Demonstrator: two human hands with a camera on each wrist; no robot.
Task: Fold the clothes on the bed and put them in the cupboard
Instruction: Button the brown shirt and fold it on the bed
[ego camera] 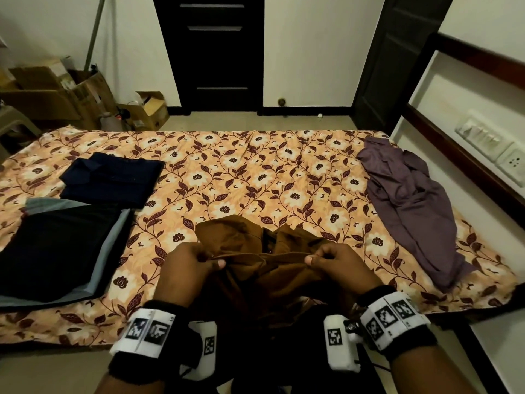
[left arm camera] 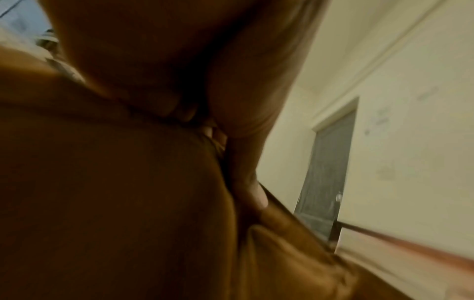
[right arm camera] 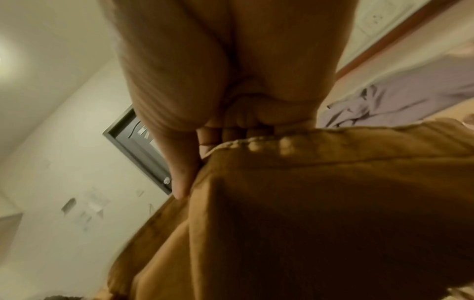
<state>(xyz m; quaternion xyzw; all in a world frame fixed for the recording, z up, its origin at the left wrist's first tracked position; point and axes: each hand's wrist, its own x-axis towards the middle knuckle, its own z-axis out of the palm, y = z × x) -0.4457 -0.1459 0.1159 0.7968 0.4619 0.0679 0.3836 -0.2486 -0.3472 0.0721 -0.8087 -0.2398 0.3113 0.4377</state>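
Observation:
A brown shirt (ego camera: pixel 252 245) hangs bunched over the near edge of the bed (ego camera: pixel 255 172). My left hand (ego camera: pixel 196 258) pinches its top edge on the left, and my right hand (ego camera: pixel 326 258) pinches the same edge on the right. The brown shirt (left arm camera: pixel 115 192) fills the left wrist view under the curled fingers (left arm camera: pixel 256 192). In the right wrist view the brown shirt (right arm camera: pixel 320 203) hangs below the thumb (right arm camera: pixel 182 182). A folded navy shirt (ego camera: pixel 113 177) and a folded black and grey stack (ego camera: pixel 59 248) lie on the bed's left. A crumpled purple garment (ego camera: pixel 412 206) lies at the right.
Cardboard boxes (ego camera: pixel 56 89) stand on the floor beyond the bed's far left corner. A dark door (ego camera: pixel 216 52) is in the far wall. A wall with a switch panel (ego camera: pixel 494 143) runs along the bed's right side.

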